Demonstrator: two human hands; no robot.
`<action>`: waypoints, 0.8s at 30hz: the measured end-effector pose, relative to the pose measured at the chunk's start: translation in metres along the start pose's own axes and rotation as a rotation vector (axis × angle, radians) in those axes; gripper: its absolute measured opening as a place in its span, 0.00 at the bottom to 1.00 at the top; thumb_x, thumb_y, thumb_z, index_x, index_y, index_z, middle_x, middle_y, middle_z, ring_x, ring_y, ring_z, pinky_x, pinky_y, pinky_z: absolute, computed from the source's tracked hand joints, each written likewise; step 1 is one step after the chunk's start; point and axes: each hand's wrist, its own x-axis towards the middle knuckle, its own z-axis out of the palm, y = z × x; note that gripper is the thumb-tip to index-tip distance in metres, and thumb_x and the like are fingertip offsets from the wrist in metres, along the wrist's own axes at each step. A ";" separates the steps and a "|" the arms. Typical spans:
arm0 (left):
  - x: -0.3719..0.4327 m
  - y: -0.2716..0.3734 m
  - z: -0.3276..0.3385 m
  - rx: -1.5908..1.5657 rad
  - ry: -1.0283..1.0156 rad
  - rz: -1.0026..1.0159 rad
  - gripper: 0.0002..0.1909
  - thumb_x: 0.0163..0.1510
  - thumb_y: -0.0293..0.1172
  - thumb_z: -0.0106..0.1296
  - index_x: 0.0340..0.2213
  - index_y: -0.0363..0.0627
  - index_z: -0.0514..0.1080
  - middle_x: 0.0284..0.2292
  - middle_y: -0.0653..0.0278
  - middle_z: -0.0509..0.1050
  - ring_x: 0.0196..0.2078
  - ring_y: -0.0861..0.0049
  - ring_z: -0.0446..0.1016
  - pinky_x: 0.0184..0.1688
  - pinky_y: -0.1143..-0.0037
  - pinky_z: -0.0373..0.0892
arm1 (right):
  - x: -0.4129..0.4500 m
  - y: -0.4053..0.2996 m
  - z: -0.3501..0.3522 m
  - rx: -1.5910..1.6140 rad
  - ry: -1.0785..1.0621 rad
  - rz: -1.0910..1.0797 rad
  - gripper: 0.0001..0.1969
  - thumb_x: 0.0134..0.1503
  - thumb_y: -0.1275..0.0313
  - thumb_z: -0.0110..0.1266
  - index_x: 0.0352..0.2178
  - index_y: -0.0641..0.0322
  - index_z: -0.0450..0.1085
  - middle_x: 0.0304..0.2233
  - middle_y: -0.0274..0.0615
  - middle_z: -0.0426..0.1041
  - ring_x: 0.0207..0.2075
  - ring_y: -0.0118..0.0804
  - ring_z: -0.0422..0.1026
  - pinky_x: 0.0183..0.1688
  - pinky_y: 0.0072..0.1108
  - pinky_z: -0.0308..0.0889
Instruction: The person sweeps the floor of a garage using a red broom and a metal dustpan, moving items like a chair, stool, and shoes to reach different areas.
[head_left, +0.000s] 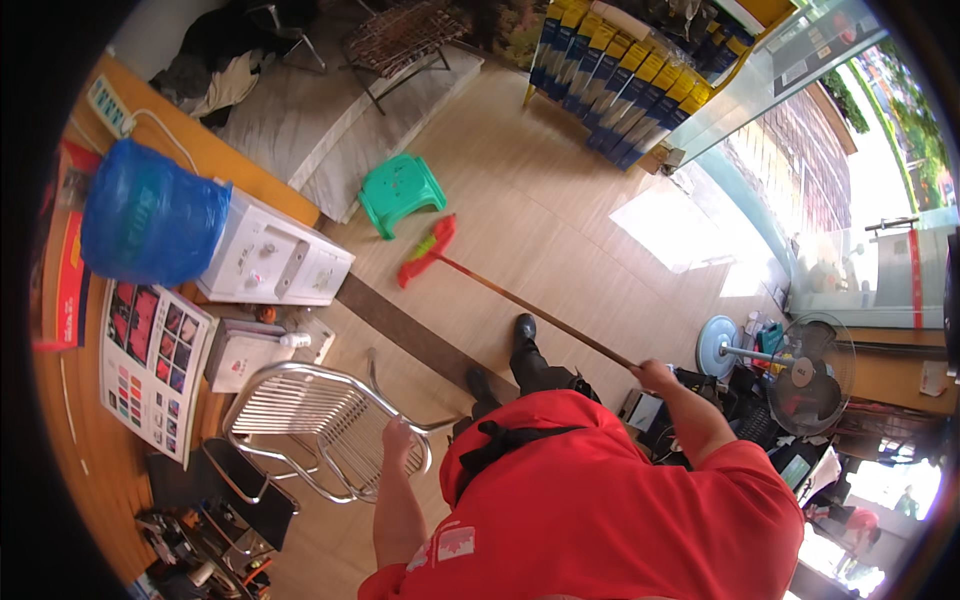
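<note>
My right hand (655, 375) grips the top end of a long wooden broom handle. The red broom head (429, 251), with a yellow-green patch, rests on the tiled floor near a green plastic stool (401, 191). At the left, my left hand (399, 436) is closed around the metal rim of a slatted metal armchair (330, 427). The handle slants across the floor past my dark boots (525, 328).
A water dispenser (281, 255) with a blue bottle (150, 214) stands at the left by a wooden counter (112, 465). A pedestal fan (802, 371) stands at the right. Beyond are a rack of packaged brushes (619, 82), a marble step (390, 112) and a folding stand (405, 37).
</note>
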 end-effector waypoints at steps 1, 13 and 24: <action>-0.002 0.019 0.013 0.033 -0.009 0.057 0.09 0.47 0.26 0.42 0.31 0.41 0.69 0.17 0.67 0.64 0.17 0.83 0.63 0.15 0.82 0.60 | -0.022 0.016 -0.021 0.053 0.010 0.119 0.23 0.48 0.51 0.45 0.26 0.63 0.71 0.29 0.53 0.71 0.34 0.52 0.70 0.37 0.35 0.64; 0.023 -0.022 0.073 0.280 -0.397 0.120 0.18 0.47 0.25 0.41 0.43 0.44 0.64 0.18 0.66 0.65 0.15 0.79 0.63 0.16 0.78 0.61 | -0.017 0.105 -0.097 0.256 0.196 0.173 0.18 0.49 0.57 0.46 0.26 0.63 0.71 0.23 0.54 0.70 0.30 0.52 0.70 0.35 0.34 0.64; 0.028 0.081 0.063 -0.096 -0.129 -0.025 0.20 0.46 0.27 0.44 0.44 0.40 0.64 0.24 0.60 0.69 0.22 0.79 0.68 0.19 0.79 0.65 | 0.207 -0.171 -0.182 0.536 0.239 0.176 0.21 0.52 0.58 0.43 0.35 0.69 0.67 0.37 0.59 0.68 0.41 0.55 0.67 0.43 0.35 0.63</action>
